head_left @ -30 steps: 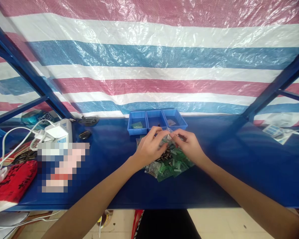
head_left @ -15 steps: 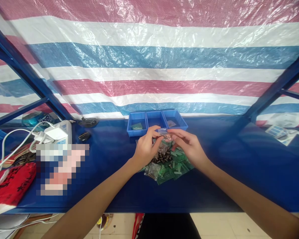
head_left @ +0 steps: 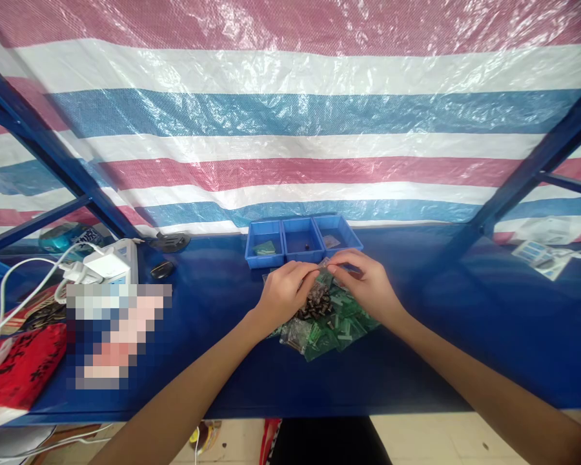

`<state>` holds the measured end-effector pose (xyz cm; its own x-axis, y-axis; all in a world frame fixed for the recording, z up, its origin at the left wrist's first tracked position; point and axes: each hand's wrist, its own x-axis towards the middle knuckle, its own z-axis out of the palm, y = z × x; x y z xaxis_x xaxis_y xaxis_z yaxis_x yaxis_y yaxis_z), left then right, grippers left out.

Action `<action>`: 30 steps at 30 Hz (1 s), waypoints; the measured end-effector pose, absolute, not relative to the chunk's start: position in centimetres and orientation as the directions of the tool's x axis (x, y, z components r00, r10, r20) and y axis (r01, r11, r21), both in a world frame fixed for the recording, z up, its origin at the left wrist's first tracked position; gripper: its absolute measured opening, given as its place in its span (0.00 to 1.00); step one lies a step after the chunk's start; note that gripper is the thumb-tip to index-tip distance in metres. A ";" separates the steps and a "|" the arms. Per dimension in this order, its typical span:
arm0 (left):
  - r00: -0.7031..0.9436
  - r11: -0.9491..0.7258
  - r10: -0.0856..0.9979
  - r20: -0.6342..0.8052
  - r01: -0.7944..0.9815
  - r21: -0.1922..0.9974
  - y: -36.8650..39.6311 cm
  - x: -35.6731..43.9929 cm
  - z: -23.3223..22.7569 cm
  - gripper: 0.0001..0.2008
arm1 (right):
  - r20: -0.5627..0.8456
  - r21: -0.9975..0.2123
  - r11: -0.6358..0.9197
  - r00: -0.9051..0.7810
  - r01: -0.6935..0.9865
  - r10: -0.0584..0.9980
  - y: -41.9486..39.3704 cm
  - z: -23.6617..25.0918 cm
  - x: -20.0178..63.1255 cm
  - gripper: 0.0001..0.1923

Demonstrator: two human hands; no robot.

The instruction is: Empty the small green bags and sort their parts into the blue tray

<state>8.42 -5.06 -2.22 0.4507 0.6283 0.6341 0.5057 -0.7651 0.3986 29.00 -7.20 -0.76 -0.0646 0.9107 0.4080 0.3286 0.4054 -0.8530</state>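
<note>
My left hand [head_left: 286, 289] and my right hand [head_left: 366, 282] meet over a pile on the blue table, both with fingers pinched. Between the fingertips is a small clear plastic bag [head_left: 325, 262], mostly covered by my fingers; its contents do not show. Below lie dark brown, metallic-looking small parts [head_left: 316, 302] heaped in the middle. Several green packets [head_left: 326, 343] spread toward the right and front, and a clear bag [head_left: 295, 332] lies at the pile's left. Just behind my hands, a blue three-compartment tray [head_left: 265, 261] holds a green packet, a dark round piece and a small clear packet.
To the left are a white power strip [head_left: 132, 261] with chargers and cables, a black mouse [head_left: 162, 269], a red bag [head_left: 24, 365] and a blurred-out patch. A sticker sheet [head_left: 545, 259] lies far right. A striped sheet [head_left: 300, 116] hangs behind the table [head_left: 445, 361].
My hands have come lower and closer together over the pile, with the small clear bag now more hidden by my fingers. The tray's middle compartment has come into fuller view.
</note>
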 end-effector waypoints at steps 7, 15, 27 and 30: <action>0.426 -0.736 0.648 0.631 0.561 0.378 -4.3 7.5 -1.2 0.14 | 0.405 -0.856 0.350 0.072 0.380 0.911 -4.7 1.2 30.9 0.15; 0.453 -0.710 0.658 0.601 0.640 0.294 -3.0 5.8 -0.9 0.12 | 0.530 -0.592 0.326 0.052 0.737 0.846 -0.2 1.4 33.4 0.12; 0.733 -0.813 0.547 0.404 0.581 0.046 -3.9 6.7 -1.2 0.15 | 0.346 -0.172 0.736 -0.660 0.654 0.667 -6.3 -1.3 30.3 0.07; 0.738 -0.814 0.555 0.384 0.577 0.067 -3.9 6.8 -1.4 0.15 | 0.310 -0.167 0.739 -0.677 0.653 0.668 -6.1 -1.2 30.6 0.05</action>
<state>6.83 -3.95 -1.42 0.7384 0.5546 0.3837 0.5768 -0.8141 0.0667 30.64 -6.13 -1.24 -0.6769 0.6675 0.3103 0.6525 0.7392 -0.1669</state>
